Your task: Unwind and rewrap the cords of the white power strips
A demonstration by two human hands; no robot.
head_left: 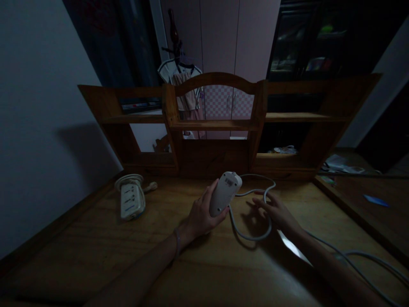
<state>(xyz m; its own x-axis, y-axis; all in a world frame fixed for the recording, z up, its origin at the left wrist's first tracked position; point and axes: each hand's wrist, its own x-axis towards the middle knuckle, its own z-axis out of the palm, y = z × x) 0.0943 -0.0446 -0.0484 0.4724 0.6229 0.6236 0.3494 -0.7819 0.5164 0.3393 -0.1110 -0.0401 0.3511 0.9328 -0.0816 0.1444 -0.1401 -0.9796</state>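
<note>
White casing [221, 198] held above the tabletop [105, 243], gray cord [251, 238] alongside.
The left hand [200, 215] clasps the casing with its fingers; the right hand [278, 214] meets the cord, whether gripping I cannot tell. Cord-arranging seems under way; the next move calls for gathering the cord.

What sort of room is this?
Likely a bedroom or similar room in a home: clothes hang on a dark stand, tall pink cabinet doors stand behind, and a wooden shelf unit sits at the back of the desktop.
</note>
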